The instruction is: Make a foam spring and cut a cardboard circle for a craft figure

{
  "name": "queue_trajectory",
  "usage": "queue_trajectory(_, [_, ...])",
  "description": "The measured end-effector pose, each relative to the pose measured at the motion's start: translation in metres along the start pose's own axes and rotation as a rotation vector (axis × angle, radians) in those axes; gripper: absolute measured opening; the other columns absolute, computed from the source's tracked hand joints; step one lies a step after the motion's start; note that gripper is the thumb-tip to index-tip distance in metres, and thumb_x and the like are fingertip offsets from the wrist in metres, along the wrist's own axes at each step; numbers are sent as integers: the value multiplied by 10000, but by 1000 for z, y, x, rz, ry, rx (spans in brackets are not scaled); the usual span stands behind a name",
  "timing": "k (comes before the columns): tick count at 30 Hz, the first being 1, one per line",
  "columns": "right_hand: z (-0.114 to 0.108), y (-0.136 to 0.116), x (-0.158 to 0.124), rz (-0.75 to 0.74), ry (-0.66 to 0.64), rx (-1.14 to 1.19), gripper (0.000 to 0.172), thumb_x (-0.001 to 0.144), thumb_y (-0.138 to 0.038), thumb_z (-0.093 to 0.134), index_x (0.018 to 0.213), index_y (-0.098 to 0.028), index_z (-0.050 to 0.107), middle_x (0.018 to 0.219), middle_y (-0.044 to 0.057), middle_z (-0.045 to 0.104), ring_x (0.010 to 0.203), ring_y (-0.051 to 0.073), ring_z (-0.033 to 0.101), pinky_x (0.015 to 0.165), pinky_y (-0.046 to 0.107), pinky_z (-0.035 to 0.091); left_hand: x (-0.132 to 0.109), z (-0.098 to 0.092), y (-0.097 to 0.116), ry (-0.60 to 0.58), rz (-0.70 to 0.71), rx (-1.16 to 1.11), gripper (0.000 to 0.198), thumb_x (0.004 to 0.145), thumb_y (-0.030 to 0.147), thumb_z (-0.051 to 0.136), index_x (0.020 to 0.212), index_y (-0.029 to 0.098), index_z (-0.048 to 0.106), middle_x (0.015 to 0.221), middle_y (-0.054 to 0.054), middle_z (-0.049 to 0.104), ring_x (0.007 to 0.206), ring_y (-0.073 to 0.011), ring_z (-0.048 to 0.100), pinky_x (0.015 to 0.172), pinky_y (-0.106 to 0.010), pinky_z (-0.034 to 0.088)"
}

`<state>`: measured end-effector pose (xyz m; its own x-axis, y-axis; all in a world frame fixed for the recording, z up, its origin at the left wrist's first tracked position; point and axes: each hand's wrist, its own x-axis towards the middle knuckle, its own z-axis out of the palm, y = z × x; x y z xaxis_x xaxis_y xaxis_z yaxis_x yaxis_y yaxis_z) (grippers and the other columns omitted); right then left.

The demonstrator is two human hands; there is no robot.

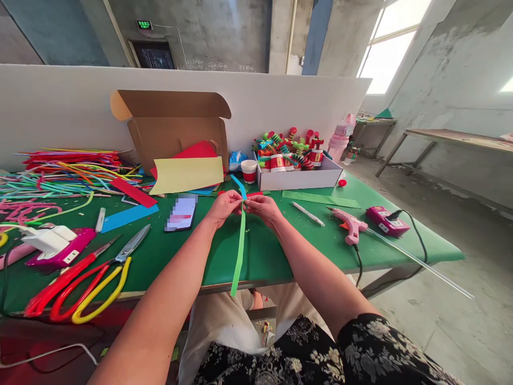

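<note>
Lap: the person sits close up to the green table [264, 259], pale trousers [208, 315] below and a dark floral sleeve [372, 342] to the right.
Green strip [239, 251]: hanging from the fingertips, its lower end past the table's near edge.
Left hand [226, 207]: thumb and fingers pinched on the green strip near its top.
Right hand [262, 207]: pinched at the same spot, fingertips almost meeting the other hand's.
Blue strip [239, 184]: pokes out beyond the fingertips, away from the person; from here I can't tell how it joins the green one.
Scissors [132, 245]: to the left, blades pointing away, beside a red-handled tool [78, 270].
Glue gun [352, 224]: on the right, a clear stick out of its back running past the table edge, a purple power block [387, 220] near it.
Phone [181, 212]: flat, left of the hands; a white pen [308, 213] lies to their right.
Back of table: an open cardboard box [176, 128], a paper cup [249, 172] and a white box [300, 181] heaped with colourful figures.
Beyond: a white panel [272, 101], then a lit exit sign [144, 24].
</note>
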<state>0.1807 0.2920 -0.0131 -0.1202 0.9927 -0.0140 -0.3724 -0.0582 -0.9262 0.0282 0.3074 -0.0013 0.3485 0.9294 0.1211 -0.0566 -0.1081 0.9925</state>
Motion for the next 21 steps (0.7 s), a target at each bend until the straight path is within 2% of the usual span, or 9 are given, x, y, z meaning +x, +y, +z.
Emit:
queue_trajectory(4, [-2,2,3,3,41,109,201,602,-180,862,662,-141,674,570,-16,646,523,72,582,621,222,554,1,-2,-4,11,16,-34,358,636,415,790,772,173,564,610,30,603,508,-99,544,512,-234,436])
queue_trajectory(8, [-3,4,5,6,69,145,190,618,-165,847,640,-151,658,584,-5,662,540,82,600,611,220,555,2,-1,-8,-35,30,-46,373,620,378,798,837,170,577,673,26,626,541,-93,546,539,-236,444])
queue_trajectory(13, [-2,5,4,-22,19,91,228,578,-222,870,653,-155,665,592,-13,661,553,89,600,645,250,559,3,-1,-9,15,46,-20,350,634,433,776,736,160,582,624,30,594,519,-90,520,550,-253,434])
queue_trajectory(18, [-1,2,1,2,7,49,260,564,-267,877,654,-156,660,582,-32,638,536,77,580,656,254,552,1,0,-3,85,-19,-66,303,580,382,788,671,166,595,567,34,581,516,-106,523,553,-265,432])
queue_trajectory(21, [0,0,0,33,1,36,274,558,-259,882,604,-153,634,545,-33,619,522,80,578,630,246,552,0,1,0,77,-71,-56,316,535,372,810,620,158,593,535,28,572,502,-108,513,544,-270,427])
